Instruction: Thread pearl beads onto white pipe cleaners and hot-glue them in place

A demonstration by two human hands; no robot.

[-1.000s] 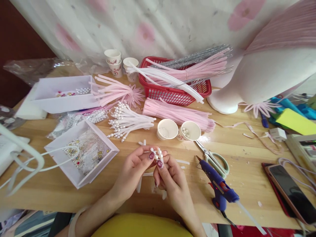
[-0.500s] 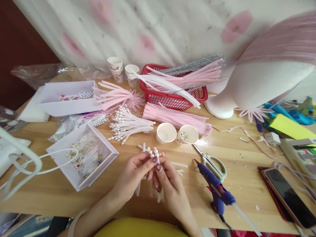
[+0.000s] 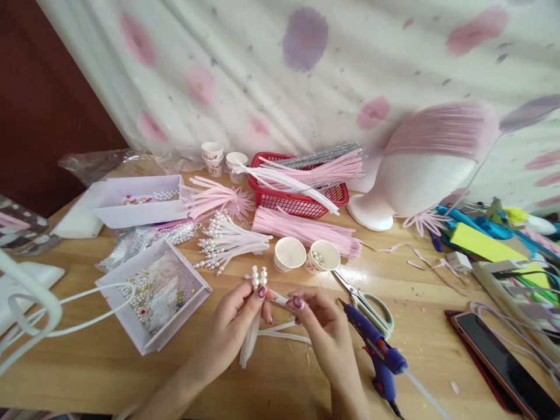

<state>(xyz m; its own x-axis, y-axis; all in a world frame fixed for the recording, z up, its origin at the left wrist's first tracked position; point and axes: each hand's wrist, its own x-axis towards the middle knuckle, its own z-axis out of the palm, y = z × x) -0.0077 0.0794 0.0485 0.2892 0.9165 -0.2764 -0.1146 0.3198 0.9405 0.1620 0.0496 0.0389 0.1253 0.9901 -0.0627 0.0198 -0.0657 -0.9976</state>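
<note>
Pinched in my left hand (image 3: 242, 309) are white pearl-tipped stems (image 3: 250, 341), their pearls standing above the thumb and their white ends hanging below the palm. My right hand (image 3: 326, 329) has its thumb and fingers closed on a short white strip (image 3: 279, 298) that reaches across to the left fingertips. Whether the strip is joined to the stems is hidden by the fingers. Under the hands, loose white stems (image 3: 284, 333) lie on the table. A bunch of similar pearl-tipped stems (image 3: 236, 244) rests just beyond them.
Paper cups (image 3: 289, 255) stand beyond my hands, one with pearls. Scissors (image 3: 371, 312) and a blue glue gun (image 3: 377, 344) lie right. A white box of beads (image 3: 131, 326) sits left. Behind are pink stems (image 3: 306, 230), a red basket (image 3: 289, 204) and a foam head (image 3: 406, 186).
My hands have moved apart, the right one shifting right with the white strip. The pearl-tipped stems are now together in my left hand. The view has tilted upward.
</note>
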